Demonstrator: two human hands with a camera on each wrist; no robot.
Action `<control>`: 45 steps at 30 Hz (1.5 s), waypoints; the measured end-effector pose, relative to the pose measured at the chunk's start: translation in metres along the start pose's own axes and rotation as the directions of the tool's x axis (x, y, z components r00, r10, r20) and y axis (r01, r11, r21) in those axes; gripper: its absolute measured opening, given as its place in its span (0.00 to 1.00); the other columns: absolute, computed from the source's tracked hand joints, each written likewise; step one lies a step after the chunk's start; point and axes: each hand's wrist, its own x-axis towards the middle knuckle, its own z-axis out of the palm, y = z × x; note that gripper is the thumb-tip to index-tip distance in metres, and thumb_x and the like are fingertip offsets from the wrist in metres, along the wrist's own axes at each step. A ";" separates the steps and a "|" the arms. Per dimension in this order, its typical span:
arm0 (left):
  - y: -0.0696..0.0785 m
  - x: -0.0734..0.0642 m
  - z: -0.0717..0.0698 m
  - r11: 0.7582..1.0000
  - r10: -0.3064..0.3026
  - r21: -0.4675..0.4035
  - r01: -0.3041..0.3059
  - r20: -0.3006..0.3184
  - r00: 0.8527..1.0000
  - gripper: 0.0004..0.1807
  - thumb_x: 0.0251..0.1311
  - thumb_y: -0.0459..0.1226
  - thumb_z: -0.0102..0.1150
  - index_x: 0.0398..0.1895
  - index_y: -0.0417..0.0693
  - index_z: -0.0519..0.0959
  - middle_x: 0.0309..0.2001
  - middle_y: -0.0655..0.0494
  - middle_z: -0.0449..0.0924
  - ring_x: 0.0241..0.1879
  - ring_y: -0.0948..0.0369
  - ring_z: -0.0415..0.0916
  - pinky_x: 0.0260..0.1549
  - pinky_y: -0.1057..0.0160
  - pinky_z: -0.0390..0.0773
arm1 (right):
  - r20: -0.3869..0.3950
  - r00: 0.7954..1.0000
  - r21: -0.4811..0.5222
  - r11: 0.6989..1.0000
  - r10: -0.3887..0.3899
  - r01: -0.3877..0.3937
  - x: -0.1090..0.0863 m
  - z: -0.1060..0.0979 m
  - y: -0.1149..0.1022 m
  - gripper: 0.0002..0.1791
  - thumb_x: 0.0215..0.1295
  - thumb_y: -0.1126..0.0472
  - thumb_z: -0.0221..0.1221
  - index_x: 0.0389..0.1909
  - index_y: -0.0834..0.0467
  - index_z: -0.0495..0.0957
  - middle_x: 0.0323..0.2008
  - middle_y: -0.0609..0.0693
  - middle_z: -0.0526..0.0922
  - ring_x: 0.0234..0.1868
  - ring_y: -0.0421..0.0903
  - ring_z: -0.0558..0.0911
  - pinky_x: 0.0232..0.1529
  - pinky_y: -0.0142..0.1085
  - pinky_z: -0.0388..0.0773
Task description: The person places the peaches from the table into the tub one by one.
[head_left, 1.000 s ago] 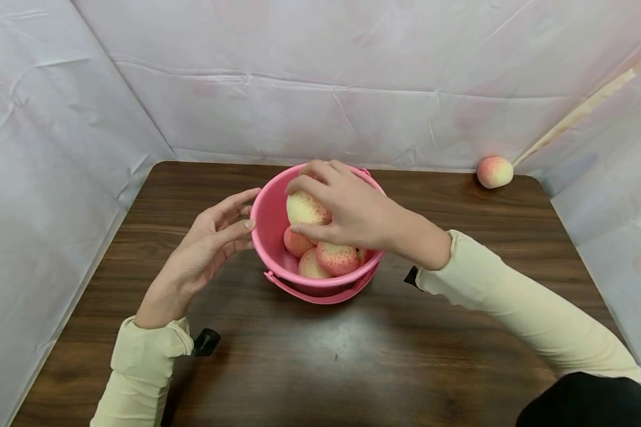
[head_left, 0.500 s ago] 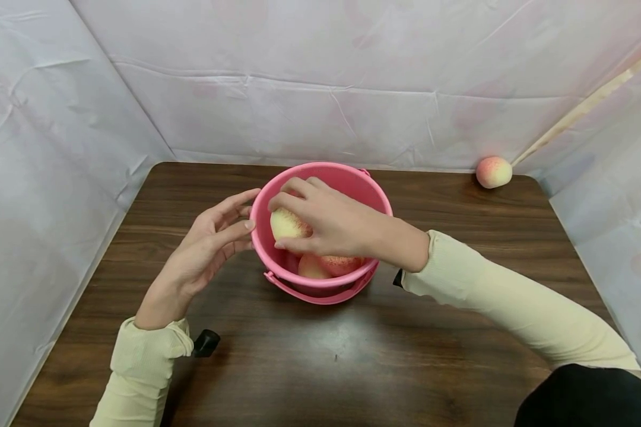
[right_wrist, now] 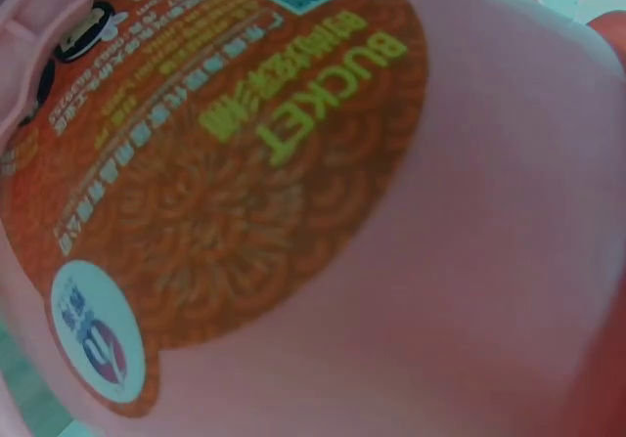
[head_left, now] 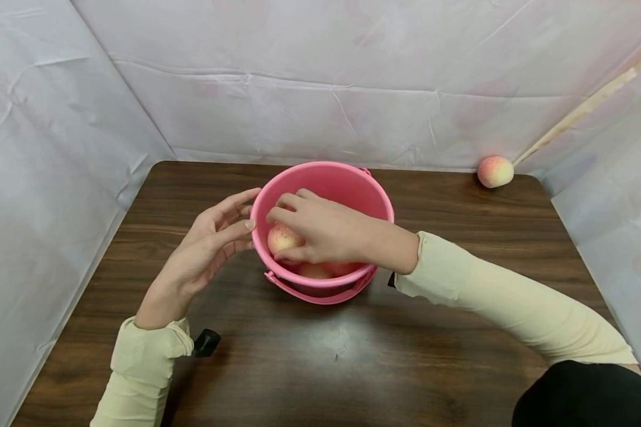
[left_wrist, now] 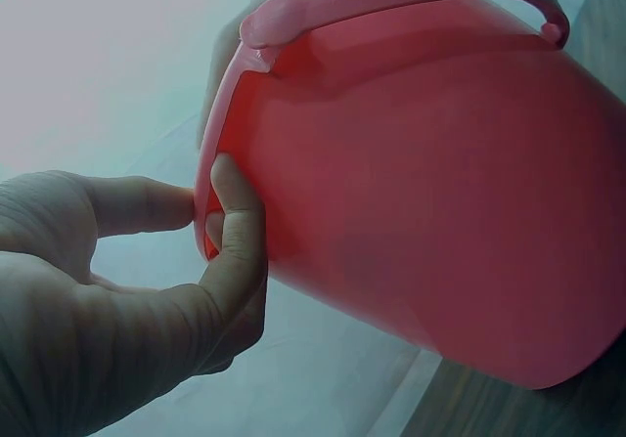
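A pink bucket stands on the table, its handle hanging down on the near side. My left hand pinches the bucket's left rim. In the left wrist view, the thumb and fingers lie on either side of that rim. Inside the bucket my right hand holds a yellow and red peach near the left wall. Below that hand, other peaches show partly; the wrist hides the rest. The right wrist view is filled by the bucket's side with an orange label; no fingers can be made out clearly.
One more peach lies at the far right corner of the dark wooden table. Pale sheeting hangs behind the table and along both sides. A black rounded shape covers the lower right corner.
My right hand has moved left and down into the bucket with the peach, which now sits lower, by the left wall. My left hand has stayed on the rim.
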 end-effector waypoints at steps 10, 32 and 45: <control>-0.001 0.001 0.000 1.000 0.009 -0.006 -0.009 -0.002 1.000 0.32 0.75 0.31 0.56 0.80 0.47 0.62 0.62 0.46 0.74 0.53 0.58 0.84 0.48 0.63 0.89 | -0.019 0.998 -0.091 0.994 -0.058 0.056 -0.002 0.002 0.005 0.22 0.71 0.48 0.65 0.61 0.53 0.80 0.54 0.49 0.82 0.52 0.49 0.79 0.61 0.42 0.76; -0.001 0.001 0.000 1.000 0.010 -0.010 -0.010 -0.007 1.000 0.33 0.74 0.30 0.56 0.80 0.46 0.62 0.61 0.46 0.74 0.51 0.60 0.83 0.47 0.64 0.90 | -0.124 0.992 0.032 0.999 0.016 -0.012 -0.018 -0.027 0.028 0.16 0.72 0.53 0.64 0.56 0.54 0.80 0.55 0.50 0.80 0.60 0.50 0.77 0.68 0.42 0.74; -0.002 0.002 -0.002 1.000 0.024 -0.018 -0.024 -0.002 1.000 0.32 0.74 0.29 0.56 0.79 0.45 0.63 0.60 0.46 0.75 0.49 0.60 0.83 0.46 0.65 0.89 | -0.188 0.980 0.018 0.998 0.067 -0.065 -0.035 -0.044 0.052 0.17 0.72 0.53 0.64 0.56 0.56 0.81 0.56 0.54 0.81 0.60 0.55 0.78 0.66 0.49 0.76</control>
